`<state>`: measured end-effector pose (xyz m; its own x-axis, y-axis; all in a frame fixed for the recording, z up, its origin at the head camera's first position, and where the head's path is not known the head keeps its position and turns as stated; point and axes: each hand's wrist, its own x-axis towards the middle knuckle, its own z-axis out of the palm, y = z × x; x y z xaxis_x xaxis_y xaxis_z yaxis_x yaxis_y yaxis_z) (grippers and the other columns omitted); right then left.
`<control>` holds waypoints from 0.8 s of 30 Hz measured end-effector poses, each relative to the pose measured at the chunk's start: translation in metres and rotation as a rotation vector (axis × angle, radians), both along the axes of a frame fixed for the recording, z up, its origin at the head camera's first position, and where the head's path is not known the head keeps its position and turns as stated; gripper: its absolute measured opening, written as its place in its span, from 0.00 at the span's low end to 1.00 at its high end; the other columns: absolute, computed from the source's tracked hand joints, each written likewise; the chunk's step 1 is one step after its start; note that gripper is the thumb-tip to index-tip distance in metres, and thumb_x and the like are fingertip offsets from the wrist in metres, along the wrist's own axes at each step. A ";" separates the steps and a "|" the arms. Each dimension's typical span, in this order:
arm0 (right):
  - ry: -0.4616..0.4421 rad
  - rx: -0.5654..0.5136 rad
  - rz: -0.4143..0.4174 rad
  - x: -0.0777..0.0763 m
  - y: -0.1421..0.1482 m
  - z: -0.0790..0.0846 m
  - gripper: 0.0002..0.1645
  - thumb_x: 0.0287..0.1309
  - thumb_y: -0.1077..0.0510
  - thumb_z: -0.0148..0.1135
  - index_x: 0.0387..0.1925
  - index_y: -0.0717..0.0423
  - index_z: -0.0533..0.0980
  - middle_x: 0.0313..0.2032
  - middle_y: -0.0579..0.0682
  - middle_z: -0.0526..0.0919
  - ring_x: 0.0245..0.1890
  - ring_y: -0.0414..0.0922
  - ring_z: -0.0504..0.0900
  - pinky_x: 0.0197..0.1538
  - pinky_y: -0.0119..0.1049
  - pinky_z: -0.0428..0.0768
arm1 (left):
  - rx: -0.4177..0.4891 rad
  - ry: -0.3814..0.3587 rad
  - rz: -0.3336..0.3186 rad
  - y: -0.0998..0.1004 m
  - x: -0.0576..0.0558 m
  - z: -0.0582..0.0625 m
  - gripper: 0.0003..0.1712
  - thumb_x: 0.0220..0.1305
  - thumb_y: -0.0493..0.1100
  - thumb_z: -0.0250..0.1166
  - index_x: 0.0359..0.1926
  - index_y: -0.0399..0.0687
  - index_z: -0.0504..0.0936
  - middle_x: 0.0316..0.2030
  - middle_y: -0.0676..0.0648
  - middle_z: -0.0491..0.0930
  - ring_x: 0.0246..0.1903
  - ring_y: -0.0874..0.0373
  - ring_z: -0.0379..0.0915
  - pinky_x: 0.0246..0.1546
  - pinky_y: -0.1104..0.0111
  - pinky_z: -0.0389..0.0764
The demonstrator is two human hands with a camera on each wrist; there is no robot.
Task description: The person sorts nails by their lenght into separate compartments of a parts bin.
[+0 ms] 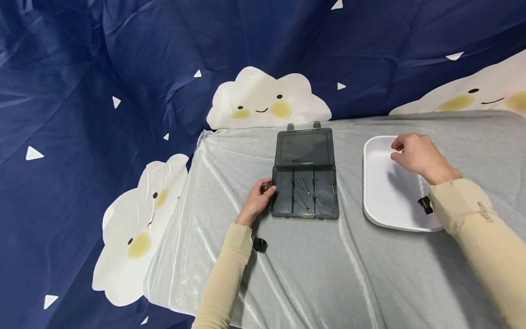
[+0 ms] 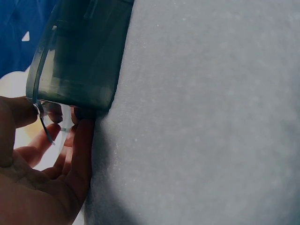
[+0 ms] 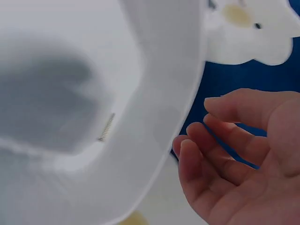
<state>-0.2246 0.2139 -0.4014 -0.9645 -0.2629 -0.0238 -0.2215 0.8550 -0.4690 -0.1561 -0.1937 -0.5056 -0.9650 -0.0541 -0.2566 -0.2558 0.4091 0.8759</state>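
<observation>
A dark translucent plastic organizer box [image 1: 282, 201] lies with its lid [image 1: 305, 147] folded back, away from the person. Several long thin screws [image 1: 304, 187] are scattered in its middle and right compartments; the left one shows none. At the box's left side, my left hand [image 1: 258, 197] pinches the edge, thumb at the rim and fingers against the side wall. Over the white tray [image 1: 378, 201] hovers my right hand [image 1: 421, 155], fingers loosely bent and nothing between them. In the right wrist view a single threaded screw [image 3: 107, 127] lies on the tray's floor, near the wall.
Grey plush cloth [image 1: 304, 265] covers the table, with box and tray standing apart on it. A dark blue curtain [image 1: 164, 55] with cloud faces hangs behind and to the left. Small black clips [image 1: 259, 244] sit at both wrists.
</observation>
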 end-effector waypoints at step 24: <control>-0.154 0.183 0.092 -0.022 0.013 -0.055 0.28 0.50 0.65 0.56 0.51 0.80 0.67 0.50 0.79 0.67 0.54 0.72 0.66 0.60 0.63 0.63 | 0.014 0.004 0.008 0.000 0.001 0.002 0.23 0.68 0.45 0.61 0.61 0.45 0.73 0.47 0.40 0.77 0.36 0.59 0.70 0.35 0.72 0.71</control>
